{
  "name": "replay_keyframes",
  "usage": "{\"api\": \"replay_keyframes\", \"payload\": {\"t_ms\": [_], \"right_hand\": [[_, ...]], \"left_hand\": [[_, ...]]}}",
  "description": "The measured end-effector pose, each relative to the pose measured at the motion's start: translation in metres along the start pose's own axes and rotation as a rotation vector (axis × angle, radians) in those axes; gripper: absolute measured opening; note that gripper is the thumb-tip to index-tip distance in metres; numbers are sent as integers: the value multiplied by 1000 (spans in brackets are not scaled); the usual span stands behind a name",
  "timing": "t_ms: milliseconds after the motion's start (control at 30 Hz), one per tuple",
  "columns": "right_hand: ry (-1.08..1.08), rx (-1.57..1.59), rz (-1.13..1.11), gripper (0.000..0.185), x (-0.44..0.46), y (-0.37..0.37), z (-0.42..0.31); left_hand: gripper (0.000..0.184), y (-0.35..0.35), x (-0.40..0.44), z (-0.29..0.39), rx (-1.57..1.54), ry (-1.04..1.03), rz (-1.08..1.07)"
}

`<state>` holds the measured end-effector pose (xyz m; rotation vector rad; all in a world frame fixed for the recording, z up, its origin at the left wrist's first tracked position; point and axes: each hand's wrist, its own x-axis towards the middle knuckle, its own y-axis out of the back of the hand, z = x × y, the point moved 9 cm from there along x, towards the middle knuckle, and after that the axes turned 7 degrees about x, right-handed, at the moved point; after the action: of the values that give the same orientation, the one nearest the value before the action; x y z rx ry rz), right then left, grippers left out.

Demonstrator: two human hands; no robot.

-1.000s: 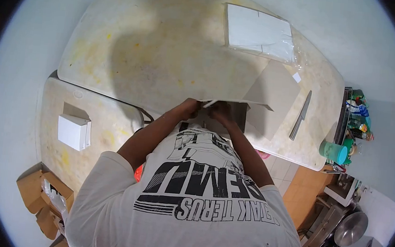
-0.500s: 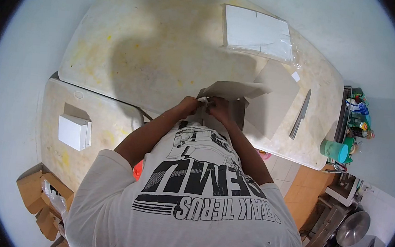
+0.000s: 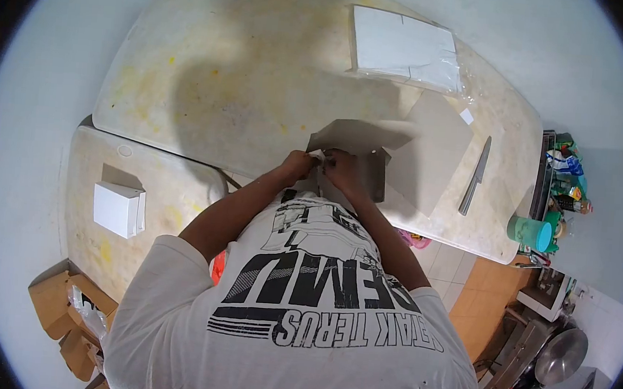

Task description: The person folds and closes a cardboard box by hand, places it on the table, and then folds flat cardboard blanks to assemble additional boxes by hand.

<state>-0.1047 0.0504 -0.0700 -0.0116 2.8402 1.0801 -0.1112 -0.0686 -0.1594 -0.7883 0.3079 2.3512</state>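
Close to my body at the table's front edge stands a partly folded grey-brown cardboard box [image 3: 364, 134], its flaps raised. My left hand [image 3: 299, 166] is closed on the box's near left corner, where a small white flap shows between the fingers. Just beside it, my right hand [image 3: 340, 169] is also closed on the same corner, knuckles up. The fingertips of both hands are partly hidden. To the right of the box lies a flat grey cardboard sheet [image 3: 431, 156].
A knife [image 3: 477, 174] lies right of the sheet. Plastic-wrapped white sheets [image 3: 405, 48] lie at the back. A finished-looking white box [image 3: 118, 209] sits on the left table. At the right edge stands a teal cup [image 3: 529, 233]. Brown cartons [image 3: 72, 304] are at lower left.
The box's raised back flap has tilted and shifted slightly left and up. Both hands stay on the same corner, with only small finger movement.
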Motion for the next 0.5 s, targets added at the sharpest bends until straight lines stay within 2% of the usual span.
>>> {"api": "replay_keyframes", "payload": {"t_ms": [67, 167, 233, 300, 367, 433, 500], "right_hand": [[-37, 44, -49, 29, 1, -4, 9], [99, -43, 29, 27, -1, -2, 1], [2, -55, -15, 26, -2, -7, 5], [-49, -69, -35, 24, -2, -8, 3], [-55, -84, -29, 22, -1, -8, 1], [-72, -36, -32, 21, -2, 0, -6], [-71, -31, -48, 21, -1, 8, -13]], "left_hand": [[21, 1, -11, 7, -74, 37, 2], [22, 1, -22, 15, -195, 86, -5], [23, 2, -24, 14, -215, 85, 11], [21, 5, -15, 12, -66, -57, 15], [20, 9, -18, 17, -50, -48, 52], [19, 6, -23, 10, -174, 115, 121], [17, 5, -24, 14, -128, 61, 141]]}}
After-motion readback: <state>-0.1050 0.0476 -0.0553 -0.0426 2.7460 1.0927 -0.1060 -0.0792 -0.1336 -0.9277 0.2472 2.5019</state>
